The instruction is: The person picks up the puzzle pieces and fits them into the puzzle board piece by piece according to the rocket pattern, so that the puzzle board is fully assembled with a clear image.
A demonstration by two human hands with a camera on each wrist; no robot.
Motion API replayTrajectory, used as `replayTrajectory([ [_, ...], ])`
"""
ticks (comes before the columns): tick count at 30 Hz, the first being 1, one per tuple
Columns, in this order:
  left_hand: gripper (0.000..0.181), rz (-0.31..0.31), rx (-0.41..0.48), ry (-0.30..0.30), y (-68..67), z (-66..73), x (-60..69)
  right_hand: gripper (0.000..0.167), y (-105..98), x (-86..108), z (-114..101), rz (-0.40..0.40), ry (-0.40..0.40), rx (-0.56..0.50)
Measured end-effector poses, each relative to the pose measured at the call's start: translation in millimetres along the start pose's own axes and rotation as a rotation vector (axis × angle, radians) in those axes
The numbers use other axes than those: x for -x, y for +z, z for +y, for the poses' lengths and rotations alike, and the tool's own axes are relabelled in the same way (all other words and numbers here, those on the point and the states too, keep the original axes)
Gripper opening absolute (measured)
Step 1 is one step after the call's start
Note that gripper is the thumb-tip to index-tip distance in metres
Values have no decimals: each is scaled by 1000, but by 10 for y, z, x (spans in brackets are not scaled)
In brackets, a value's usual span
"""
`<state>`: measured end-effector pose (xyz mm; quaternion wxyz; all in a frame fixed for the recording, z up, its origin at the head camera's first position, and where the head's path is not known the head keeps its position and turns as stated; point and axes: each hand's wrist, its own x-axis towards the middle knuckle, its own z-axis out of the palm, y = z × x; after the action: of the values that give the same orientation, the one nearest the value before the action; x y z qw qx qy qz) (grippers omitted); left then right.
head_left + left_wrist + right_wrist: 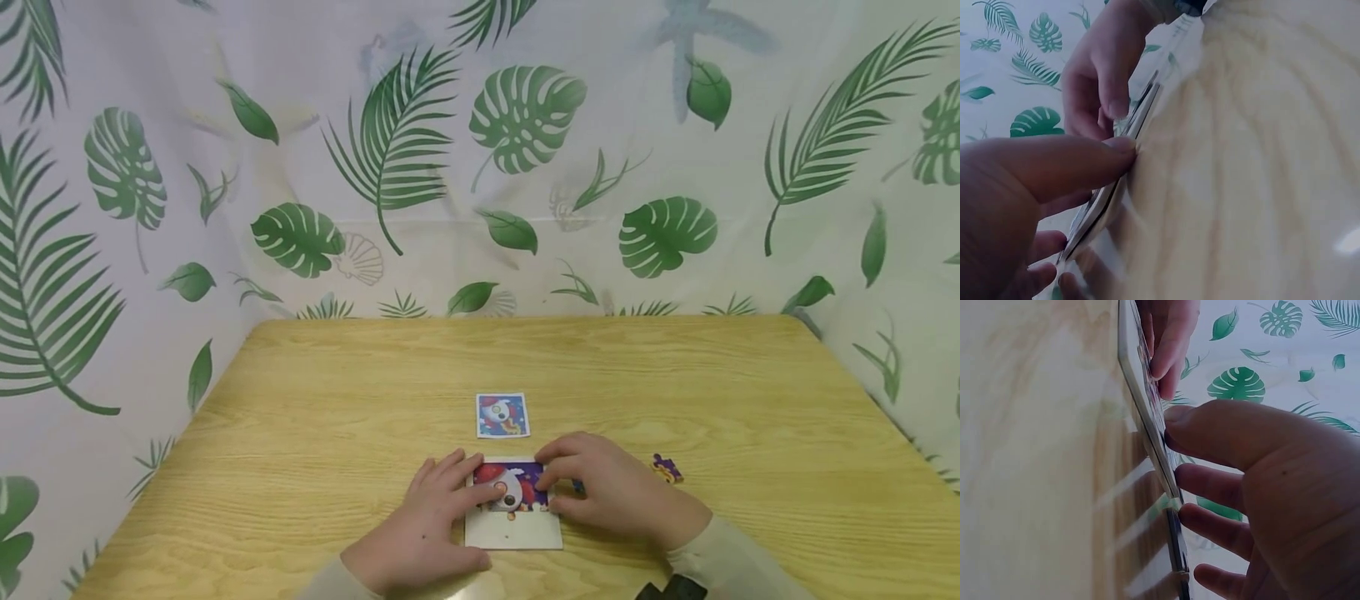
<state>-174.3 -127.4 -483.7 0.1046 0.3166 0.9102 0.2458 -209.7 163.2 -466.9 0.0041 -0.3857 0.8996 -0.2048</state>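
A small square jigsaw puzzle (512,483) lies near the table's front, its upper part filled with purple and red picture pieces and its lower part a bare white board. My left hand (431,525) rests along its left side, the index finger stretched over the picture and the thumb near the front edge. From the right, my right hand (611,487) touches the puzzle's right edge with thumb and fingertips, fingers slightly bent. A dark blue puzzle piece (577,486) shows partly beneath that hand. In the right wrist view the thumb (1194,428) lies against the puzzle's surface.
Behind the puzzle lies a small reference picture card (502,416) of the same figure. A loose purple and yellow puzzle piece (667,468) lies right of the right hand. The wooden table (337,400) ends at a leaf-patterned curtain (420,275).
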Motion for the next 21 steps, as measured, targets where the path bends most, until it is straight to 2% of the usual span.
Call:
replayTrajectory([
  [4,74,30,-6,-30,-37,-89,33,11,14,-7,4,-5,23,-9],
  [8,75,28,2,-45,-67,-137,46,14,15,20,42,8,77,-18],
  [14,75,33,5,-30,-75,-138,53,23,-63,133,192,49,190,-46],
  [17,75,44,4,-23,-76,-141,58,27,-111,197,271,53,243,-22],
  [21,75,54,2,-17,-74,-153,59,31,-165,246,332,33,263,9],
])
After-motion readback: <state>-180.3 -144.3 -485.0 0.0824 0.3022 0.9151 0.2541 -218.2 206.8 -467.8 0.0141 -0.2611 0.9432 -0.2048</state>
